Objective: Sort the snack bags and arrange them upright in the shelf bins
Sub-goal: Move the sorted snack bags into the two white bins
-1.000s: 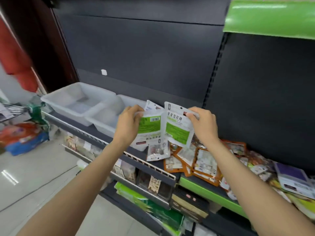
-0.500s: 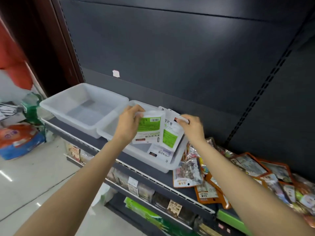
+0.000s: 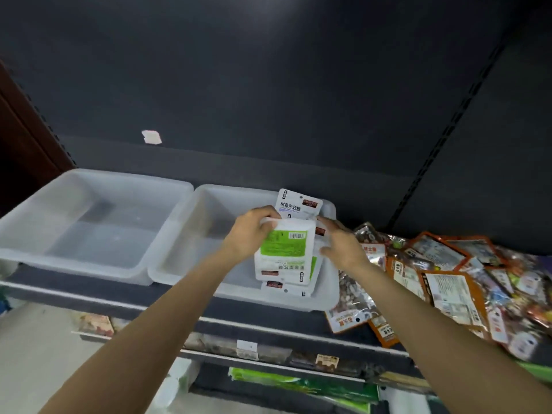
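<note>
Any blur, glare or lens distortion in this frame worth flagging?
Head view: wide-angle bowing curves the shelf edge; soft glare on the back panel at top; the loose bag pile smears toward the right edge; the green-label bag stays fairly readable.

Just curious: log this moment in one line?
left hand: holds white-and-green snack bag | right hand: open beside it | over translucent plastic bin

a dark grey back panel (image 3: 268,85) rises behind the shelf, with a small white sticker (image 3: 151,136) stuck on it. lower down, green packages (image 3: 301,386) lie on a lower shelf above the pale floor (image 3: 35,354).
</note>
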Demonstrator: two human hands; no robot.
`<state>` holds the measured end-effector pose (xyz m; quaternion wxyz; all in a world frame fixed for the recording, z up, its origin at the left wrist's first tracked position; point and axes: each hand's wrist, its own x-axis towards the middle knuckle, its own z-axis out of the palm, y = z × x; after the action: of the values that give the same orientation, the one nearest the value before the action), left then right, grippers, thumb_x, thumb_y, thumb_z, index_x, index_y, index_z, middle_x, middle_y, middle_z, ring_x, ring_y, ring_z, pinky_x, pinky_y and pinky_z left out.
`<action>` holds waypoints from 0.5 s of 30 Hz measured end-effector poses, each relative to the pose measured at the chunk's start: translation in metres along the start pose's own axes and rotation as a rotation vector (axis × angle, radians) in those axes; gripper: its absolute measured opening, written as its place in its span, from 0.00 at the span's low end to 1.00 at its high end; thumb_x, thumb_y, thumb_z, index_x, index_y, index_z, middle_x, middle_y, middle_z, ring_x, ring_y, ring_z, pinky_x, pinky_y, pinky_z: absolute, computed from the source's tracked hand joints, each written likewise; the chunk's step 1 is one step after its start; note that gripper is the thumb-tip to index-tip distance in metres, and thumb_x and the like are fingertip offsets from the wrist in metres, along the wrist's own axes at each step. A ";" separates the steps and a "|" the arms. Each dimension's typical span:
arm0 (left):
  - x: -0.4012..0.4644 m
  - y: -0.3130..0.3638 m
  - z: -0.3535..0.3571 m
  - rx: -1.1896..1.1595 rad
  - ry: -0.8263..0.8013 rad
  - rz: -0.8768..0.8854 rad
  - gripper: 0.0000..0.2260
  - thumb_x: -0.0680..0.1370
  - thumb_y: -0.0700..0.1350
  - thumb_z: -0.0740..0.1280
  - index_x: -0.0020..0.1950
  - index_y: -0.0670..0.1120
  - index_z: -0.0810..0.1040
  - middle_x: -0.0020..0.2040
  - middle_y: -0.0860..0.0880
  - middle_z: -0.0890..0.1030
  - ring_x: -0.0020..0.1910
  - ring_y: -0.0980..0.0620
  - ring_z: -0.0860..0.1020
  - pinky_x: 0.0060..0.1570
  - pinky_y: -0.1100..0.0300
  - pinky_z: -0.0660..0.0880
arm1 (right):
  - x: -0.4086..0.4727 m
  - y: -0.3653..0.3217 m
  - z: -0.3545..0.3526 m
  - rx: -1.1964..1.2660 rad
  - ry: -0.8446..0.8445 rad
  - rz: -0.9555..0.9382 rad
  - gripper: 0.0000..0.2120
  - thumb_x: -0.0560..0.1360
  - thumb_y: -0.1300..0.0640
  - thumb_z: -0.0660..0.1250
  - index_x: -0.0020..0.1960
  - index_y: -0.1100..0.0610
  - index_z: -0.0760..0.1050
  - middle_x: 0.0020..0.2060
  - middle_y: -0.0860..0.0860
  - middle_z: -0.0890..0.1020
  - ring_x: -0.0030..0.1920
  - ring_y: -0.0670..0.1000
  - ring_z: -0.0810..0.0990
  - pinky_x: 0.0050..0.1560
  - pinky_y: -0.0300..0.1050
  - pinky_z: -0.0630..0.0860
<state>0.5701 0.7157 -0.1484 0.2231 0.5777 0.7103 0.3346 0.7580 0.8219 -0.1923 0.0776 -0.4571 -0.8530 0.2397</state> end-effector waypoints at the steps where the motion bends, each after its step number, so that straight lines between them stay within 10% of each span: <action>1: 0.006 -0.002 0.004 -0.003 -0.020 -0.003 0.05 0.79 0.38 0.62 0.51 0.41 0.78 0.49 0.47 0.80 0.51 0.45 0.78 0.51 0.58 0.71 | -0.002 0.003 0.000 -0.012 -0.030 -0.009 0.34 0.74 0.65 0.66 0.76 0.53 0.57 0.72 0.56 0.65 0.70 0.57 0.66 0.68 0.47 0.66; 10: 0.031 -0.027 0.042 0.087 -0.119 -0.044 0.09 0.79 0.37 0.62 0.58 0.40 0.77 0.59 0.41 0.77 0.57 0.43 0.75 0.44 0.68 0.61 | -0.014 0.016 -0.001 0.019 0.014 0.043 0.28 0.78 0.61 0.64 0.75 0.56 0.59 0.75 0.52 0.60 0.74 0.52 0.58 0.71 0.41 0.56; 15: 0.047 -0.031 0.055 0.178 -0.144 -0.081 0.13 0.80 0.38 0.60 0.64 0.41 0.74 0.63 0.39 0.74 0.60 0.41 0.73 0.56 0.61 0.66 | -0.018 0.013 0.003 0.064 0.002 0.104 0.28 0.78 0.59 0.65 0.75 0.57 0.59 0.75 0.53 0.60 0.74 0.51 0.59 0.69 0.39 0.56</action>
<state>0.5772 0.7701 -0.2048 0.2348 0.5887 0.7420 0.2184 0.7767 0.8124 -0.1991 0.0805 -0.4983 -0.8199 0.2702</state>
